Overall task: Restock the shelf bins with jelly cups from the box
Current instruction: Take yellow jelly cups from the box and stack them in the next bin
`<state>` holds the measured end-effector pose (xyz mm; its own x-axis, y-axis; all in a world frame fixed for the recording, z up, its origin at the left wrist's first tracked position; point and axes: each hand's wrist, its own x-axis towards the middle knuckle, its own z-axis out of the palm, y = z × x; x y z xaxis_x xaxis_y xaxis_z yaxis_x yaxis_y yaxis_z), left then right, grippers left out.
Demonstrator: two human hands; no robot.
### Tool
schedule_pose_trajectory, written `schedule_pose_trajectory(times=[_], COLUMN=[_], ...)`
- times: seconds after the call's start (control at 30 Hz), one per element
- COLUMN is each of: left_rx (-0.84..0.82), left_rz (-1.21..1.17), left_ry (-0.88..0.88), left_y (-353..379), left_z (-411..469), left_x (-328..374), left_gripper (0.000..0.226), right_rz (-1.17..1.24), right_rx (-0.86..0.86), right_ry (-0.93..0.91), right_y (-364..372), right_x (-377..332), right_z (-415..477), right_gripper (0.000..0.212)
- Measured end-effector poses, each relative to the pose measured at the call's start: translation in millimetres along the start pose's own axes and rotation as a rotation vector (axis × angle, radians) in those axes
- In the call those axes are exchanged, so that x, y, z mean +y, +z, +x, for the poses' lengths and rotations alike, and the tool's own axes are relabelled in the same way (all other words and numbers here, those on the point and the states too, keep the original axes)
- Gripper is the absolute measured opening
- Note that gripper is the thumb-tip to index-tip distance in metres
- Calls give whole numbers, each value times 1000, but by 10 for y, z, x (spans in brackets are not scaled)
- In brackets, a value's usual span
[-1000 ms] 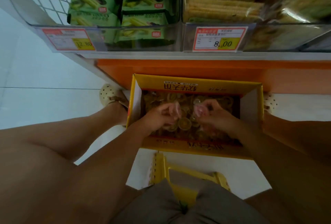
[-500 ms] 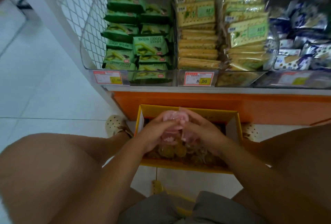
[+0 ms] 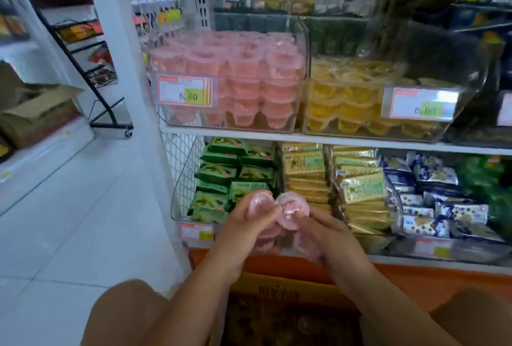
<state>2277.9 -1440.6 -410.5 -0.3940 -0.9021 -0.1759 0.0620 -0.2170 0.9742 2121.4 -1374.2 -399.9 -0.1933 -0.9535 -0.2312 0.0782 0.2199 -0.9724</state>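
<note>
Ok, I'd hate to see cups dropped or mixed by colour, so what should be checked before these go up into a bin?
1. Left hand grips pink jelly cups: ok.
2. Right hand grips some of the cups too: ok.
3. Matching pink bin in view, left of the yellow bin: ok.
4. Room left in the pink bin: cannot tell; cups are piled near its rim.
5. Way up from the hands to that bin free of obstacles: ok.
6. Box below the hands to catch a slip: ok.
</note>
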Motion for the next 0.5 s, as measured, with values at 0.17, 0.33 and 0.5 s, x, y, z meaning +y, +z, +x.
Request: schedule_pose_trajectory(times=[0.17,0.33,0.5], left_rx=[-116,-71,142], left_rz=[16,89,282], left_ry=[149,357,459], left_y=[-21,-121,-472], left_z=[-123,-168,-112], left_x=[757,1491,1973], left_gripper=[34,15,37], right_rz=[-223,-500,-836], right_rx=[-26,-39,42], right_ry=[-280,-511,-533], right_y=[57,140,183], right_x=[-975,-2027,-3041], right_z=[-115,-33,421], right_gripper=[18,21,13])
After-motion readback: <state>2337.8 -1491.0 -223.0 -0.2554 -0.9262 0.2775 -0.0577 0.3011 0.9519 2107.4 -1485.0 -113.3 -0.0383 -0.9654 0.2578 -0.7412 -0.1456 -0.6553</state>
